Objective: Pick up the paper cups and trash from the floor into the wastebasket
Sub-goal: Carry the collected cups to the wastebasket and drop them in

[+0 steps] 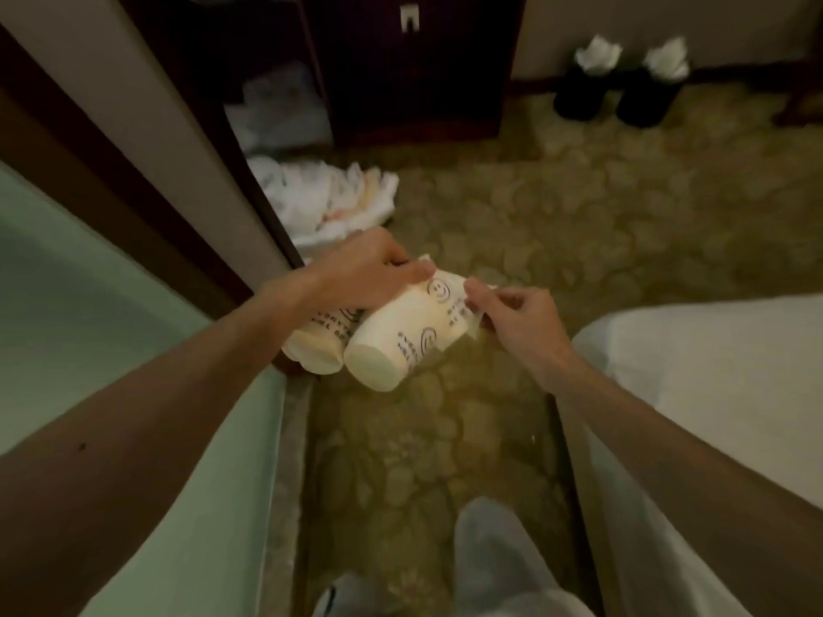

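Note:
Two white paper cups with smiley prints are held above the patterned carpet, bases toward me. My left hand [369, 271] grips both from above: the left paper cup [316, 345] and the right paper cup [401, 336]. My right hand [516, 318] pinches the rim end of the right paper cup, with a bit of crumpled paper at its fingers. A heap of white plastic bags [329, 198] lies on the floor past the cups. Two black wastebaskets [579, 98] [645, 102] with white liners stand against the far wall.
A green bed surface [67, 313] lies to the left and a white-covered bed [712, 371] to the right, with a narrow carpeted aisle between. A dark wooden cabinet [409, 69] stands ahead. My knee and slipper show at the bottom.

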The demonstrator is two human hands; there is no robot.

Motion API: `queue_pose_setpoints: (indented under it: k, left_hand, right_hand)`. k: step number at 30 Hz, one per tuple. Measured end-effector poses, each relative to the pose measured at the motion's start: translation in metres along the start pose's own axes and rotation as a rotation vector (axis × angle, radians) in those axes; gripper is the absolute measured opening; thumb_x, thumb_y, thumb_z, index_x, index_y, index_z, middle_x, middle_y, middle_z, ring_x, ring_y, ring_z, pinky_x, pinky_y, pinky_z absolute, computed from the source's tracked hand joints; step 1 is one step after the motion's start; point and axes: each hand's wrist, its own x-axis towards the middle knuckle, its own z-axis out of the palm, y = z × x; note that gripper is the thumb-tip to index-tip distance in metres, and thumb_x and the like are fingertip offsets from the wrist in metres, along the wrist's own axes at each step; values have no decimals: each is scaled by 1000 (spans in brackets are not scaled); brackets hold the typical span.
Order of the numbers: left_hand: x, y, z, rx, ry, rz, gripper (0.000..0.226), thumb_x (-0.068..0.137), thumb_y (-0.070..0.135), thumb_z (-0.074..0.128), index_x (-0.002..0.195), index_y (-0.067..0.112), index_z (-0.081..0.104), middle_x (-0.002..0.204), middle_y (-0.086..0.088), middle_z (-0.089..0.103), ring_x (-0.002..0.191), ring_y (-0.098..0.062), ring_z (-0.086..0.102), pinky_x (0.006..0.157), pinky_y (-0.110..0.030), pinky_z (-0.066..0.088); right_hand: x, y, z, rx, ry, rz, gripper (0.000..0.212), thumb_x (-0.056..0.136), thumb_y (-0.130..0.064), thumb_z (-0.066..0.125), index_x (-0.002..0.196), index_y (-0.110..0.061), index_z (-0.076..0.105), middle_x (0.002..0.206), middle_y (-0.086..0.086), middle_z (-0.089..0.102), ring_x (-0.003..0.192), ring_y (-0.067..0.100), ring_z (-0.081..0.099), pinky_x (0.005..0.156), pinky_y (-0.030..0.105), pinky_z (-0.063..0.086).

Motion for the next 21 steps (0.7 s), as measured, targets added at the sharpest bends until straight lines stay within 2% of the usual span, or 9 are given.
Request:
queue_pose_setpoints:
  k: [2, 4, 7, 11, 14, 17, 21]
  left_hand:
    - [-16, 54, -57, 90, -17, 90, 40, 95, 53, 55, 76, 24, 75, 61, 7, 68, 56, -2, 65, 42, -14, 43]
    - [-28, 104, -108, 158, -13, 190, 38, 94, 54, 55, 72, 28, 73, 59, 15, 67, 49, 1, 63, 37, -11, 38]
    - [-40, 158, -172, 214, 25, 295, 38, 93, 56, 55, 66, 32, 67, 59, 20, 66, 49, 1, 64, 38, -9, 38]
    - [-56, 200, -228, 145, 106, 462, 45, 93, 52, 55, 70, 18, 74, 61, 4, 70, 49, -10, 66, 43, -17, 44]
    - [-66, 222, -260, 111, 115, 608, 50, 91, 54, 54, 73, 13, 75, 62, 0, 70, 53, -12, 68, 47, -23, 48]
    - [-75, 239, -281, 114, 61, 715, 53, 85, 61, 52, 77, 14, 76, 64, -1, 72, 55, -14, 70, 49, -24, 51]
    - [-86, 261, -290, 127, -91, 845, 42, 81, 63, 49, 74, 31, 75, 61, 3, 71, 52, -10, 69, 45, -18, 48]
  right_hand:
    - [-18, -65, -27, -38, -39, -81, 35, 82, -55, 69, 73, -22, 78, 74, -2, 75, 65, 14, 67, 67, 41, 54]
    - [-32, -123, -54, -37, -55, -194, 35, 80, -54, 72, 81, -20, 79, 79, -2, 77, 74, 21, 72, 73, 47, 57]
    - [-52, -199, -91, -24, -30, -346, 39, 71, -63, 73, 86, -27, 79, 84, -4, 77, 79, 16, 74, 72, 40, 59]
    - [-80, -271, -117, -35, 89, -511, 42, 67, -69, 72, 86, -33, 78, 85, -4, 77, 78, 16, 74, 70, 36, 62]
    - [-103, -305, -125, -40, 215, -584, 41, 72, -61, 71, 87, -24, 78, 86, -2, 77, 79, 17, 74, 68, 33, 62]
    - [-132, -325, -123, -45, 356, -612, 37, 81, -55, 59, 86, -22, 76, 84, -4, 76, 76, 17, 73, 65, 30, 59]
    - [-178, -326, -116, -6, 548, -586, 35, 83, -53, 53, 84, -26, 75, 80, -8, 75, 71, 13, 72, 58, 17, 55]
